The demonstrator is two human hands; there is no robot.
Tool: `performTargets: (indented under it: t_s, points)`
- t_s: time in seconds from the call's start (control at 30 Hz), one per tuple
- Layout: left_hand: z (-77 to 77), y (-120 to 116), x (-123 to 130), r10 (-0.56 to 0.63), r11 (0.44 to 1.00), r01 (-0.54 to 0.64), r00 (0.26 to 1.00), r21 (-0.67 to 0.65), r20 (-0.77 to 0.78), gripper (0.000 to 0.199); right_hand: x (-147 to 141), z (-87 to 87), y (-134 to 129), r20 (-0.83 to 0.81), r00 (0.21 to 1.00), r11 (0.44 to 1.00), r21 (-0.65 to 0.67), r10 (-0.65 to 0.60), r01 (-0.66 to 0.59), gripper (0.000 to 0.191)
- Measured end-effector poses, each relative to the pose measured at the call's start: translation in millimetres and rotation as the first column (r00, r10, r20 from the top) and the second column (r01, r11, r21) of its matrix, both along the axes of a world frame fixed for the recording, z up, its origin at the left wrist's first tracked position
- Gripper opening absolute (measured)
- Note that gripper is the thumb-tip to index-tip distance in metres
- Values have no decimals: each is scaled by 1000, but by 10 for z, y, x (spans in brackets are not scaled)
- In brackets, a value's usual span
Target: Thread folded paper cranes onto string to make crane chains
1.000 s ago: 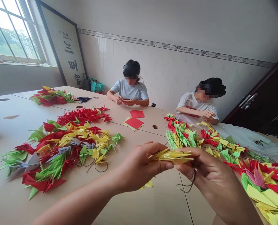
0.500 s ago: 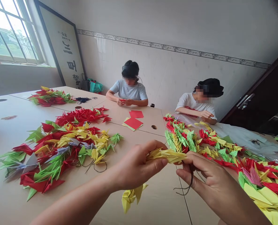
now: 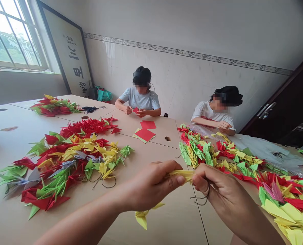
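Folded yellow paper pieces (image 3: 184,175) are bunched between my two hands above the table. My left hand (image 3: 157,185) is closed round their left part, thumb on the near side. At their right end my right hand (image 3: 214,189) pinches, its fingertips close to my left thumb. A dark string (image 3: 202,200) hangs from my right hand in a loose loop. Below my left hand another yellow folded piece (image 3: 141,218) dangles; how it joins the bunch is hidden.
Garlands of folded paper (image 3: 64,160) lie on the left, with more (image 3: 243,160) along the right. Red paper squares (image 3: 145,134) lie mid-table (image 3: 125,135). Across it sit two people (image 3: 141,98) (image 3: 214,114); one holds red paper. Black string (image 3: 90,109) lies far left.
My right hand has moved slightly left and turned, now covering more of the yellow pieces' right end. The dangling yellow piece has shifted. The person opposite has raised and opened out the red paper.
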State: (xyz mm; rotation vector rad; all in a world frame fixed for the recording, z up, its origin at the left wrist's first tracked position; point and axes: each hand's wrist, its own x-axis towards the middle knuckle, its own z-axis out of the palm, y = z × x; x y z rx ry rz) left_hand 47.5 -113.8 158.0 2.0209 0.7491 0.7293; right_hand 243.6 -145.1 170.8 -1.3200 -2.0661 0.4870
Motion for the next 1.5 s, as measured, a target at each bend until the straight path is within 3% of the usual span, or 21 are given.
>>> performTargets:
  t_s: [0.17, 0.3, 0.57, 0.73, 0.9, 0.97, 1.07, 1.17, 1.27, 1.33, 1.4, 1.47, 1.5]
  points:
    - [33, 29, -40, -11, 993, 14, 1000, -119, 21, 34, 120, -43, 22, -237, 971, 999, -53, -16, 3, 36]
    - [45, 35, -67, -29, 983, 35, 999, -179, 37, 34, 136, -75, 56, -508, 861, 998, -68, -23, -14, 34]
    - [9, 84, -85, -58, 950, 80, 995, -301, 79, 35, 98, -27, 113, -882, 465, 983, -147, -78, -113, 39]
    - [0, 143, -88, -83, 920, 130, 987, -370, 140, 33, 133, 4, 163, -973, 211, 978, -128, -91, -166, 37]
    - [-24, 182, -89, -102, 894, 165, 980, -417, 168, 32, 151, 28, 179, -991, 58, 963, -135, -125, -234, 35]
    - [-33, 190, -85, -108, 875, 179, 978, -450, 179, 31, 163, 30, 176, -991, 51, 964, -133, -125, -230, 35]
    - [-51, 210, -72, -76, 839, 198, 965, -506, 251, 27, 219, 7, 207, -982, 122, 974, -162, -144, -158, 27]
    - [-82, 248, -63, 5, 798, 215, 932, -563, 363, 23, 341, -46, 316, -960, 175, 973, -227, -219, -27, 26]
    - [-112, 292, -67, 109, 774, 196, 895, -602, 432, 24, 482, -94, 435, -953, 143, 961, -254, -269, 110, 28]
    - [-120, 312, -72, 158, 781, 162, 883, -603, 441, 25, 530, -102, 453, -958, 147, 937, -197, -247, 289, 24]
    - [-113, 318, -75, 172, 796, 133, 885, -590, 432, 26, 511, -90, 397, -949, 229, 844, -63, -216, 533, 29]
    - [-96, 308, -72, 165, 816, 102, 902, -569, 398, 26, 423, -69, 290, -892, 378, 701, 104, -248, 705, 34]
    - [-88, 299, -68, 158, 827, 86, 913, -556, 376, 26, 359, -62, 233, -828, 473, 734, 116, -301, 669, 34]
